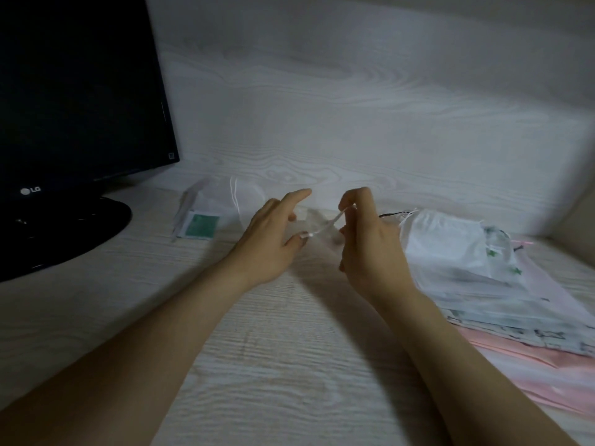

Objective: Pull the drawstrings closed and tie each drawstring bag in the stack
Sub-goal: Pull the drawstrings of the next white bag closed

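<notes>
Both hands are working in the air just above the worktop (289,365), between a small heap of sheer bags (225,197) lying at the back left near the monitor (80,91) and the stack (467,262) of flat bags sitting at the right. The right hand (370,239) is pinching one end of a white drawstring (325,225) between thumb and forefinger, the other fingers curled; the left hand (273,233) is catching the other end at its thumb tip, its remaining fingers spread and the forefinger pointing forward. The bag being tied (314,217) is a faint, blurred, sheer shape hanging between the hands, so its mouth cannot be read clearly. This looks like the knotting stage. To do it well, the two ends probably want to be kept taut and level while one is crossing over the other, with the bag's neck gathered snug first so the knot seats against the fabric. The thin cord seems slippery, so a firm pinch close to the crossing should help, and pulling evenly on both sides should be avoiding a lopsided knot.
</notes>
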The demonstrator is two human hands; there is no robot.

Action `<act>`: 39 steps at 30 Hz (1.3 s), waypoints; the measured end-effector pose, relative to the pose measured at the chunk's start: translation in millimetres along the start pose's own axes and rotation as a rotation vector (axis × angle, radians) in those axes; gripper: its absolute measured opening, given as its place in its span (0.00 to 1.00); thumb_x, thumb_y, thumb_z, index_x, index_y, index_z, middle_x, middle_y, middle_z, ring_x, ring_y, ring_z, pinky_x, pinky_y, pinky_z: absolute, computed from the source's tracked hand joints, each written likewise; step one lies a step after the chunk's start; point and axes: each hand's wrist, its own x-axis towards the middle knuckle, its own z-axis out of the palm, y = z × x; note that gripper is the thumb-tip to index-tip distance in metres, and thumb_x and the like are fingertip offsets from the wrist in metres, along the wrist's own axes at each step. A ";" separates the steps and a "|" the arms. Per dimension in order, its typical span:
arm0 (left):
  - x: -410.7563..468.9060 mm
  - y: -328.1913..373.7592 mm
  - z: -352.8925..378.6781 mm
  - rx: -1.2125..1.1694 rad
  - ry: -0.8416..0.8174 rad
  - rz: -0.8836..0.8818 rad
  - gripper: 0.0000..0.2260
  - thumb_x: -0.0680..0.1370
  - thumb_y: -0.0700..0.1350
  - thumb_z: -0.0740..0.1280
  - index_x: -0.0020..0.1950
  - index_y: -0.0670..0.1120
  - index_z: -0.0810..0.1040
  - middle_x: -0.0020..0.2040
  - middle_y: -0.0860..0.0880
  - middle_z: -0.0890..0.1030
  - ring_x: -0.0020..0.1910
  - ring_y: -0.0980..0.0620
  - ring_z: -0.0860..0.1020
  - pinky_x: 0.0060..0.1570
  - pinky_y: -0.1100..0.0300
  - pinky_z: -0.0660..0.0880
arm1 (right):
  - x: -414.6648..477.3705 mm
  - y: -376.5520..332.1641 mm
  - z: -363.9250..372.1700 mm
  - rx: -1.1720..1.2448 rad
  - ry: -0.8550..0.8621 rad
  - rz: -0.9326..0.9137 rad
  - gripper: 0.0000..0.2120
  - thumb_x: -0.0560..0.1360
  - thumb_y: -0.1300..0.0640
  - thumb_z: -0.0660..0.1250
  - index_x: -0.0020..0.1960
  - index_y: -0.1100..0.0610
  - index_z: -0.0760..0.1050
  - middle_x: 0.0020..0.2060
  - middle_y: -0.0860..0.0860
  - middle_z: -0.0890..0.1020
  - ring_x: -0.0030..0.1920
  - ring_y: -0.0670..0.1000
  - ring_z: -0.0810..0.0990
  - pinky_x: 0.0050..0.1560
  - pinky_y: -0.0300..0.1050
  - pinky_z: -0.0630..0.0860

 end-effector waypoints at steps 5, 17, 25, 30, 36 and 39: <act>5.1 -7.7 1.8 -0.050 -0.058 0.010 0.19 0.84 0.46 0.69 0.74 0.53 0.73 0.71 0.56 0.67 0.72 0.53 0.68 0.76 0.51 0.66 | 2.0 -8.6 -5.4 0.098 0.138 -0.086 0.08 0.86 0.61 0.55 0.62 0.54 0.68 0.29 0.46 0.73 0.29 0.48 0.72 0.33 0.48 0.64; 16.7 9.3 -27.2 -0.982 0.291 -0.405 0.12 0.83 0.53 0.70 0.63 0.48 0.84 0.57 0.48 0.88 0.59 0.46 0.86 0.56 0.48 0.83 | 0.1 -13.2 12.9 0.191 0.169 0.081 0.26 0.81 0.62 0.62 0.77 0.49 0.64 0.65 0.51 0.72 0.56 0.45 0.77 0.55 0.51 0.78; 15.3 -2.4 -33.1 -0.367 0.507 -0.428 0.17 0.79 0.62 0.71 0.49 0.49 0.82 0.46 0.49 0.83 0.45 0.43 0.84 0.31 0.41 0.84 | 8.3 -23.2 47.0 0.257 -0.057 0.121 0.18 0.79 0.67 0.61 0.62 0.48 0.72 0.36 0.50 0.82 0.31 0.49 0.80 0.34 0.46 0.75; 12.5 -15.5 -39.5 0.060 0.681 -0.408 0.17 0.83 0.50 0.68 0.69 0.49 0.69 0.50 0.49 0.78 0.46 0.44 0.80 0.43 0.47 0.79 | 26.2 -33.9 58.4 0.066 -0.301 0.091 0.18 0.78 0.65 0.64 0.64 0.52 0.82 0.58 0.51 0.85 0.52 0.50 0.84 0.57 0.39 0.75; 12.9 -31.7 -44.9 0.203 0.805 -0.236 0.13 0.82 0.35 0.63 0.65 0.45 0.69 0.57 0.44 0.79 0.53 0.41 0.80 0.58 0.42 0.75 | 49.2 -61.6 77.3 -0.033 -0.448 0.043 0.31 0.74 0.70 0.64 0.77 0.62 0.69 0.74 0.58 0.73 0.74 0.57 0.71 0.73 0.42 0.63; 14.5 -42.3 -44.6 0.428 0.683 -0.317 0.15 0.79 0.34 0.66 0.61 0.49 0.76 0.81 0.45 0.65 0.78 0.38 0.64 0.74 0.41 0.62 | 50.4 -66.0 85.7 -0.038 -0.501 0.047 0.31 0.75 0.67 0.66 0.77 0.64 0.67 0.75 0.60 0.72 0.74 0.59 0.70 0.74 0.45 0.63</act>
